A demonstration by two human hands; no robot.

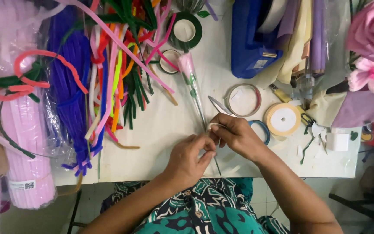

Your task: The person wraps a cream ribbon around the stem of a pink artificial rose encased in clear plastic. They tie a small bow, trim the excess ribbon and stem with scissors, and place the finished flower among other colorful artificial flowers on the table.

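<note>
Seen from above, near edge of a white table [161,130]. Left hand [190,159] and right hand [235,135] meeting at centre, fingertips pinched together on the lower part of a thin stem [200,108]. Right hand also gripping a small white strip [215,125], looped over its fingers, probably tape. Left thumb and forefinger pressed on the stem just left of it.

Stem lying slantwise, running far-left to a pink bud [186,64] wrapped in a clear sleeve, and poking out near, below the hands. Bud already shaped and set on the stem; small green leaves visible under the sleeve. Binding at the lower stem seemingly in progress, not finished: strip not yet flat. How much of the stem is wrapped, impossible to tell, hidden by the fingers.

To the left, a heap of pipe cleaners [109,78] in many colours, a purple bundle [68,86] and a pink bundle [24,147] in plastic. Far, two green tape rolls [185,30]. Right of the hands, a clear tape roll [243,100], a cream ribbon roll [282,119], a blue ring [262,130] partly under the right hand. Far right, a blue dispenser [252,43] and finished pink flowers [373,47]. Scraps [321,138] strewn near the right edge.
</note>
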